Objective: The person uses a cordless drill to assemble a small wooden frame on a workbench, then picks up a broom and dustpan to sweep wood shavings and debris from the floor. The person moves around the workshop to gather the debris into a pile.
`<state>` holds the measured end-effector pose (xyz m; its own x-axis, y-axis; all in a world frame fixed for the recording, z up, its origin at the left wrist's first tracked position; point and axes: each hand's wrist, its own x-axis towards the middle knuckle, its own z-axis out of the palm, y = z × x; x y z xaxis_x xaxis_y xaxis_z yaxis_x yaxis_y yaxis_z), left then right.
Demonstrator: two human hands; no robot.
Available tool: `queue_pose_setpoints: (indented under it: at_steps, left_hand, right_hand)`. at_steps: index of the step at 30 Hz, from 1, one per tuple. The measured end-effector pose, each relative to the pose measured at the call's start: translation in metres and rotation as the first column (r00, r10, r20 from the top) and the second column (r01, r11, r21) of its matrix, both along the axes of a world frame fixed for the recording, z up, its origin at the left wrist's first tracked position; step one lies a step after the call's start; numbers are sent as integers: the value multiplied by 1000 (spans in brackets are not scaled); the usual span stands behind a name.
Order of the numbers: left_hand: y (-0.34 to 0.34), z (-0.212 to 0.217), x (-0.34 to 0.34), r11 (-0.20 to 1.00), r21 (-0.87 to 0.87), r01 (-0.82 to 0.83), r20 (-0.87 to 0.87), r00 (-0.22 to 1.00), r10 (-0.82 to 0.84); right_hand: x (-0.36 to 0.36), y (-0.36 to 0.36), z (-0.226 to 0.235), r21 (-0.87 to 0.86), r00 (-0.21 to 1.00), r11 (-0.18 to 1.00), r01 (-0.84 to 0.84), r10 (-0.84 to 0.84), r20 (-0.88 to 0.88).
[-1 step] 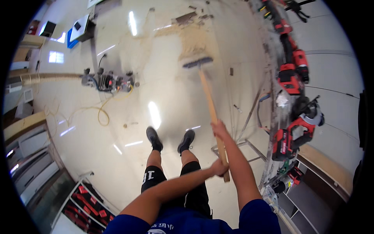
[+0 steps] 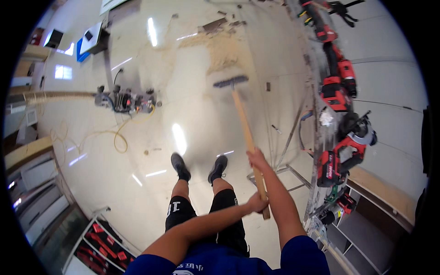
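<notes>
broom [image 2: 243, 120] handle gripped by right hand [image 2: 257, 159] above left hand [image 2: 256, 202].

Open floor [image 2: 201, 119] ahead and left; workbench [image 2: 394, 82] (crowded with red power tools [image 2: 337, 94]) blocks the right.

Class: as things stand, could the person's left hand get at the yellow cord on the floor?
Probably not: the left hand grips the broom handle, and the yellow cord lies on the floor far to the left, beyond the feet.

A long pale wooden broom handle [image 2: 247, 137] with a dark bristle head runs up the frame's centre. The cream floor [image 2: 137, 151] looks smooth and glossy, with rough tan sawdust [image 2: 224, 50] at upper centre.
</notes>
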<state>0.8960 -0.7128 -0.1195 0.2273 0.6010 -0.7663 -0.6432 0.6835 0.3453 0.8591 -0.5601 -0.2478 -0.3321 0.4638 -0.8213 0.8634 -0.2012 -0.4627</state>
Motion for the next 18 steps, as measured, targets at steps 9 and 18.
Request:
queue_pose_setpoints:
  at_steps: [9, 18]
  left_hand:
    - [-71, 66, -48, 985, -158, 73, 153, 987, -49]
    - [-14, 25, -250, 846, -266, 462, -77, 865, -496]
  right_hand:
    - [37, -74, 30, -260, 741, 705, 659, -668, 68]
    - [-85, -50, -46, -304, 295, 282, 910, -955, -3]
